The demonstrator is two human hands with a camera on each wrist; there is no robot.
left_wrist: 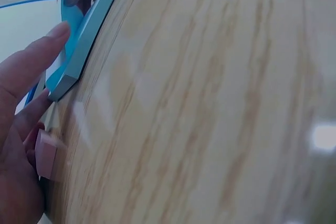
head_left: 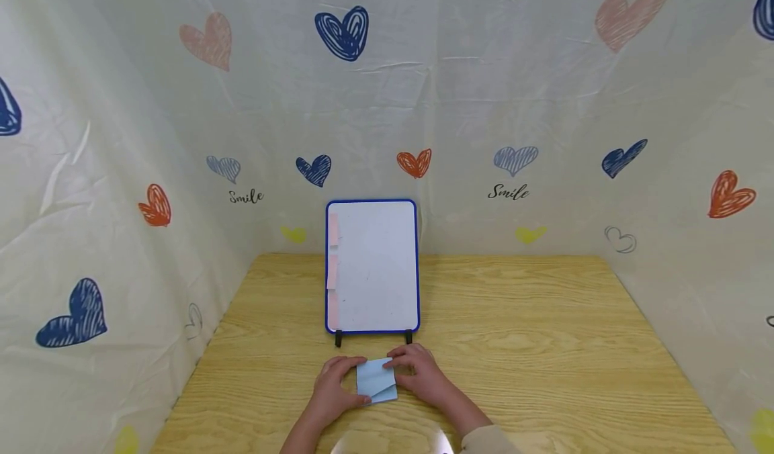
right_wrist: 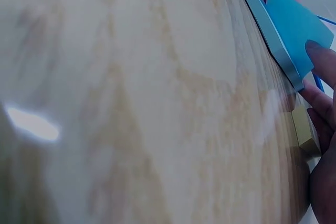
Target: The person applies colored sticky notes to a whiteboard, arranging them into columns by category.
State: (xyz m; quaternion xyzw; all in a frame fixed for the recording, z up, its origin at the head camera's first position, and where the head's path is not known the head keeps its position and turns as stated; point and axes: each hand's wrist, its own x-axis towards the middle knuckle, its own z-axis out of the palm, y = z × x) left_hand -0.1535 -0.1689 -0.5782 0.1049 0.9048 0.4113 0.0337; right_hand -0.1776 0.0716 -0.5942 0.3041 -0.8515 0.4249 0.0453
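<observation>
A pad of blue sticky notes (head_left: 375,380) lies on the table between both hands, its top sheet partly lifted and bent away from the stack. My left hand (head_left: 335,390) grips the pad's left side, the thumb at the near corner and the fingers at the far one. With my right hand (head_left: 423,375) I pinch the raised top sheet (right_wrist: 296,24) at the right side. In the left wrist view, a small pink block (left_wrist: 46,155) stands close by the left hand. A pale yellow block (right_wrist: 305,129) is beside the right hand in the right wrist view.
Behind the hands stands a whiteboard (head_left: 377,266) with a blue frame on black feet (head_left: 338,338). Pink paper strips (head_left: 332,271) run down its left edge. A heart-printed cloth (head_left: 471,105) encloses the wood-grain table (head_left: 544,346) at the back and sides.
</observation>
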